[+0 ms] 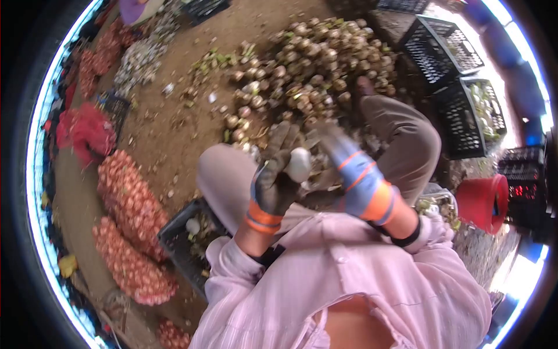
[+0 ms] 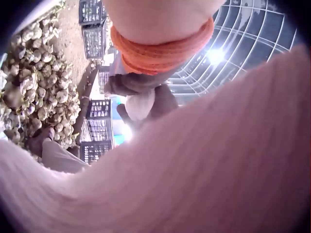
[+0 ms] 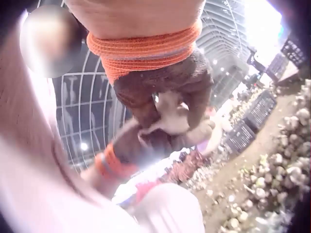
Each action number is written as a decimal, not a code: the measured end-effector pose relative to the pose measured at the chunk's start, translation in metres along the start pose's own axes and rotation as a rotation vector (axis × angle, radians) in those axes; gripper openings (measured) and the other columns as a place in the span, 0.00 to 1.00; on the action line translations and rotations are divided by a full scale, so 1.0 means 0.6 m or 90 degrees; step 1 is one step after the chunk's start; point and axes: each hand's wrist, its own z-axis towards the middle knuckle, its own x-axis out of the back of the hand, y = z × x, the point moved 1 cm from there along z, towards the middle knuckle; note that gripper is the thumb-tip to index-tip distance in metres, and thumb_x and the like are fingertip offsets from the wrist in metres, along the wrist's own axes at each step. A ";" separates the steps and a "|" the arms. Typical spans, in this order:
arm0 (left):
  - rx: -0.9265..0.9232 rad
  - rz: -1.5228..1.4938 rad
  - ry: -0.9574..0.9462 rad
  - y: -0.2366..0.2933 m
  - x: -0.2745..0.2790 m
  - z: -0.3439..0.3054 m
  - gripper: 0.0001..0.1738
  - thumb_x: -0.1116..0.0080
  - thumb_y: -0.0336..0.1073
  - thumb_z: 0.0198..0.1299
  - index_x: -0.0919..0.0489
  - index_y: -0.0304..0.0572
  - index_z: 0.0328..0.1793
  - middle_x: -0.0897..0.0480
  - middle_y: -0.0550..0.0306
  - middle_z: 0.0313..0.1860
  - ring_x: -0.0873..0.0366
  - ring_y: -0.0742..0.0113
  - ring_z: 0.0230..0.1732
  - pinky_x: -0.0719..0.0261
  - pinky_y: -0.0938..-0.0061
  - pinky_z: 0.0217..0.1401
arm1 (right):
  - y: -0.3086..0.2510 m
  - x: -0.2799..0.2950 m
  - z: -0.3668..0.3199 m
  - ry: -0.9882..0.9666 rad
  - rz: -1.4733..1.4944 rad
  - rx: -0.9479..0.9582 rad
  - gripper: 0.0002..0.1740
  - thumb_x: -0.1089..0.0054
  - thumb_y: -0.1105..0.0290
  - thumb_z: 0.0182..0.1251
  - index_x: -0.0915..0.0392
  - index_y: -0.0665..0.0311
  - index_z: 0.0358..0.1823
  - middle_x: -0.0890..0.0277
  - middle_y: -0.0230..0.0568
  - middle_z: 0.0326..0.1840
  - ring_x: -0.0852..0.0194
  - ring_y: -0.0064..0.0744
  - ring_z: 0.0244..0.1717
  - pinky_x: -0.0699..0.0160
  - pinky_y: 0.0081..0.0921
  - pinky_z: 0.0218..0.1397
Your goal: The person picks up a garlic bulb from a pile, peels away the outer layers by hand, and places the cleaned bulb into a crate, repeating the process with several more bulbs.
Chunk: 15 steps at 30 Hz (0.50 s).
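My left hand (image 1: pixel 278 174), in a dark-palmed glove with an orange cuff, grips a peeled white onion (image 1: pixel 299 165) in front of my lap. In the left wrist view the smooth white bulb (image 2: pixel 140 104) shows between gloved fingers. Close beside it is my right hand (image 1: pixel 354 174), blurred, in a blue and orange glove. The right wrist view shows a pale, ragged piece of onion skin (image 3: pixel 170 116) pinched between that hand's thumb and fingers. Beyond both hands, a large heap of unpeeled onions (image 1: pixel 314 58) lies on the ground between my legs.
A black crate (image 1: pixel 183 256) stands by my left hip. Filled red net sacks (image 1: pixel 131 198) lie at far left. On the right are black crates (image 1: pixel 459 119) and a red bucket (image 1: pixel 482 200). Loose peelings (image 1: pixel 218 61) litter the dirt floor.
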 end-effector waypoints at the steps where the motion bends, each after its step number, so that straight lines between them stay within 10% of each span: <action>1: 0.006 0.028 -0.007 -0.010 -0.012 0.003 0.30 0.56 0.38 0.64 0.45 0.41 0.72 0.40 0.50 0.70 0.38 0.59 0.67 0.34 0.64 0.66 | 0.011 -0.013 0.001 -0.028 -0.023 0.044 0.49 0.27 0.64 0.38 0.42 0.70 0.64 0.44 0.62 0.64 0.42 0.61 0.62 0.38 0.39 0.64; 3: 0.095 0.031 0.007 -0.036 0.015 0.023 0.29 0.54 0.44 0.64 0.39 0.41 0.68 0.34 0.50 0.66 0.32 0.61 0.62 0.31 0.64 0.63 | 0.043 -0.047 -0.008 0.080 0.177 -0.071 0.35 0.32 0.74 0.43 0.34 0.66 0.57 0.31 0.51 0.54 0.32 0.51 0.54 0.30 0.35 0.57; 5: 0.272 -0.039 -0.021 -0.046 0.020 0.057 0.27 0.54 0.49 0.64 0.34 0.40 0.63 0.28 0.49 0.60 0.26 0.62 0.55 0.27 0.66 0.58 | 0.124 -0.075 -0.024 0.107 0.757 -0.510 0.26 0.35 0.76 0.49 0.31 0.67 0.53 0.24 0.41 0.42 0.24 0.37 0.42 0.25 0.31 0.48; 6: 0.165 0.056 0.113 -0.058 0.027 0.054 0.30 0.55 0.51 0.64 0.36 0.39 0.66 0.32 0.47 0.63 0.31 0.60 0.60 0.31 0.64 0.61 | 0.159 -0.060 -0.034 0.111 0.903 -0.663 0.24 0.36 0.76 0.51 0.30 0.67 0.52 0.23 0.38 0.39 0.22 0.32 0.39 0.23 0.30 0.45; 8: 0.216 0.120 0.205 -0.055 0.051 0.060 0.32 0.53 0.52 0.63 0.39 0.40 0.68 0.36 0.48 0.67 0.38 0.56 0.66 0.38 0.61 0.67 | 0.223 -0.009 -0.061 0.221 1.128 -0.702 0.19 0.38 0.76 0.53 0.28 0.67 0.48 0.23 0.38 0.37 0.22 0.32 0.33 0.22 0.29 0.39; 12: 0.261 0.229 0.137 -0.012 0.038 0.099 0.34 0.49 0.49 0.61 0.41 0.38 0.69 0.36 0.49 0.67 0.41 0.55 0.69 0.41 0.62 0.68 | 0.308 0.214 -0.001 0.412 0.805 -0.478 0.11 0.41 0.70 0.58 0.24 0.64 0.42 0.22 0.36 0.37 0.24 0.29 0.33 0.24 0.25 0.38; 15: 0.241 0.192 -0.102 -0.008 0.088 0.145 0.34 0.46 0.44 0.61 0.40 0.36 0.69 0.28 0.53 0.58 0.28 0.71 0.48 0.29 0.81 0.49 | 0.385 0.278 0.104 0.528 0.709 -0.387 0.11 0.41 0.70 0.59 0.23 0.64 0.43 0.21 0.35 0.39 0.24 0.28 0.35 0.25 0.25 0.40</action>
